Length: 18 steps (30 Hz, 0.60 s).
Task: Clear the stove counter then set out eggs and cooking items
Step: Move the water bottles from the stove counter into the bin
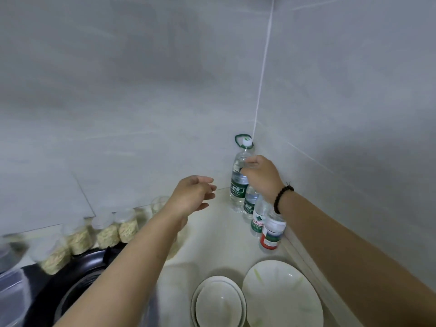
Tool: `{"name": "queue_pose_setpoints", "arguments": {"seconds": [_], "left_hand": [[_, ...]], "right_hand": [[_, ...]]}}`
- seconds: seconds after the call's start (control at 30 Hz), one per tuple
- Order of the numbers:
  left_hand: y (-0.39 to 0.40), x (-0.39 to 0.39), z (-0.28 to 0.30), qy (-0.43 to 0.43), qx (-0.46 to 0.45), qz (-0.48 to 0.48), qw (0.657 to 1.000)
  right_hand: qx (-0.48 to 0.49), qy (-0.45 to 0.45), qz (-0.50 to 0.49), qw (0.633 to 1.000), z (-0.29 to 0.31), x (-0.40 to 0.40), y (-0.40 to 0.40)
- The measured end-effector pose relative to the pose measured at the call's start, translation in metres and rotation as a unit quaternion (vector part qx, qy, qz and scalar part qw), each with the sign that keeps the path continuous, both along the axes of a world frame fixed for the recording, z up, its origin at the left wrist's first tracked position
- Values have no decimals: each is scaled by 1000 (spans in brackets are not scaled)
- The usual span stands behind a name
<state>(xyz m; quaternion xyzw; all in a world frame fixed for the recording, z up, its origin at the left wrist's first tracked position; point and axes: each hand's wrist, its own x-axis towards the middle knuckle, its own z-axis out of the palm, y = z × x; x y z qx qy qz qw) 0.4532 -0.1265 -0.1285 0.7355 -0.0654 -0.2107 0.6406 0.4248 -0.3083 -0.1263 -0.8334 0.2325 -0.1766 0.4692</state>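
Head view: we see the right hand (260,175) at center right, fingers curled around the tall water bottle (240,178) in the wall corner — three smaller bottles (259,223) line up just below it. Left hand (192,193) hovers mid-frame, fingers loose, holding nothing. Jars (106,232) lower left, white plates (280,293) at the bottom — all on the counter (219,237).
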Motion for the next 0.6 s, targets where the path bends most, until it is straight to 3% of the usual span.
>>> {"name": "queue_pose_setpoints", "arguments": {"seconds": [0.33,0.6], "left_hand": [[-36,41,-11,59,-27,71,995],[-45,52,-28,77,-6,93,993]], "right_hand": [[40,13,-52,998,-33,144,-90],[30,27,-67,997,-80,181,-108]]}}
